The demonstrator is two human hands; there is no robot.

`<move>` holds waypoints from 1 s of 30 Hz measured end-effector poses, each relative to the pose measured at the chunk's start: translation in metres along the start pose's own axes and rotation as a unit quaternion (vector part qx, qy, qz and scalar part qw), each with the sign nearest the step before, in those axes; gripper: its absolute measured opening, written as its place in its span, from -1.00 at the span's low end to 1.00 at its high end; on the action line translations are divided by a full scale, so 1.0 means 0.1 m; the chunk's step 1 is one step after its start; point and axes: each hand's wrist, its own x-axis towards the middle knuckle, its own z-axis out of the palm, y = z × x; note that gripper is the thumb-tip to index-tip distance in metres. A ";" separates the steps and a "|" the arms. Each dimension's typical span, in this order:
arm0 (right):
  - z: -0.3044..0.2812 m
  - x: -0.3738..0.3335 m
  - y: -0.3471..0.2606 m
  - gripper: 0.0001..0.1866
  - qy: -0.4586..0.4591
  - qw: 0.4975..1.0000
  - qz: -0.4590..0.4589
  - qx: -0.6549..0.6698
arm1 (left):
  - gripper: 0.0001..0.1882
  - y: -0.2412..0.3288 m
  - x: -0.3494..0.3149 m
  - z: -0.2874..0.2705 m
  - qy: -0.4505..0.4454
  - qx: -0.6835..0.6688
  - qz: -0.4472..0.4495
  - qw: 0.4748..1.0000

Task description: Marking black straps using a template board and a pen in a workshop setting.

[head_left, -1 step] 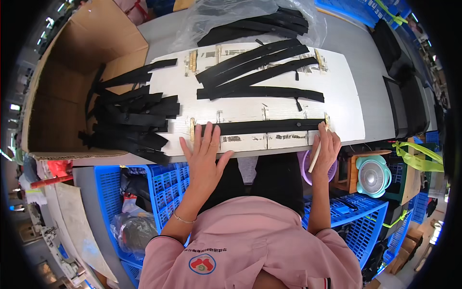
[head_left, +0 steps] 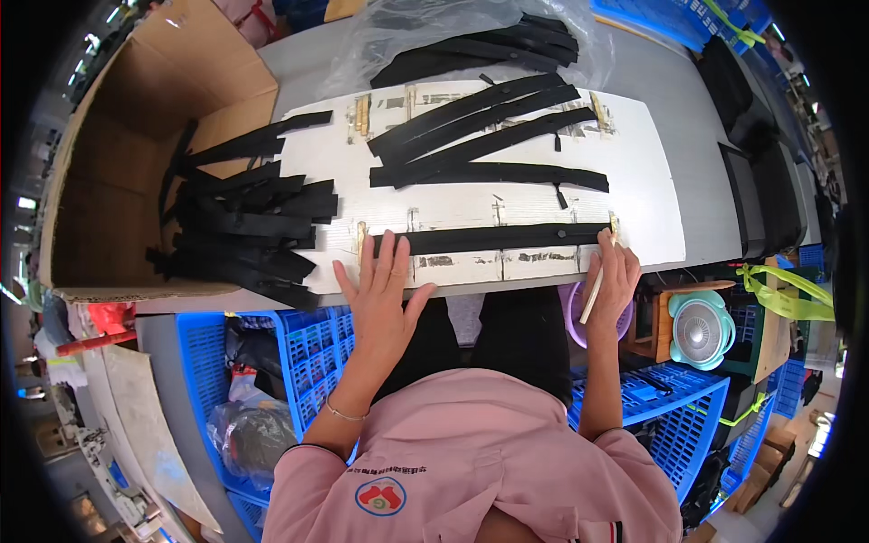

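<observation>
A long black strip (head_left: 498, 238) lies along the near edge of a white board (head_left: 652, 181) on a grey table. My left hand (head_left: 382, 294) rests flat with fingers spread, its fingertips on the strip's left end. At the strip's right end, my right hand (head_left: 617, 274) holds a thin pale stick (head_left: 591, 297) that points down past the table edge. Several more black strips (head_left: 484, 136) lie crossed on the middle of the board.
A heap of black strips (head_left: 244, 226) overhangs an open cardboard box (head_left: 109, 181) at the left. A clear plastic bag (head_left: 407, 27) with strips lies at the back. Black bags (head_left: 769, 172) stand at the right. Blue crates (head_left: 299, 344), a purple bowl (head_left: 576, 317) and a small fan (head_left: 697, 330) sit below the table edge.
</observation>
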 end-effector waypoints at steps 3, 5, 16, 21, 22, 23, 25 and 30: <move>0.00 0.00 0.07 -0.51 0.008 1.000 -0.015 0.000 | -0.27 -0.09 0.00 0.06 -0.008 0.003 -0.001 1.000; 0.01 0.04 -0.03 -0.48 -0.002 1.000 0.003 0.022 | -0.26 -0.13 -0.05 -0.02 -0.004 0.007 -0.003 1.000; -0.14 0.56 -1.03 -0.72 -0.004 0.930 0.061 0.363 | -0.26 -0.15 -0.09 -0.01 -0.023 0.012 -0.009 1.000; 0.01 0.66 -1.55 -0.78 -0.158 0.786 0.103 0.589 | -0.25 -0.16 -0.07 0.04 -0.019 0.004 -0.016 1.000; 0.01 0.70 -1.63 -0.79 -0.175 0.763 0.139 0.607 | -0.25 -0.16 -0.07 0.04 -0.013 -0.010 -0.015 1.000; 0.01 0.72 -1.69 -0.80 -0.195 0.739 0.176 0.620 | -0.24 -0.15 -0.05 0.04 -0.007 -0.024 -0.014 1.000; 0.11 0.70 -1.72 -0.81 -0.213 0.712 0.236 0.626 | -0.23 -0.12 -0.01 0.07 0.011 -0.027 -0.001 1.000; 0.29 0.69 -1.84 -0.81 -0.255 0.718 0.213 0.611 | -0.23 -0.15 -0.05 0.03 0.018 -0.027 -0.024 0.999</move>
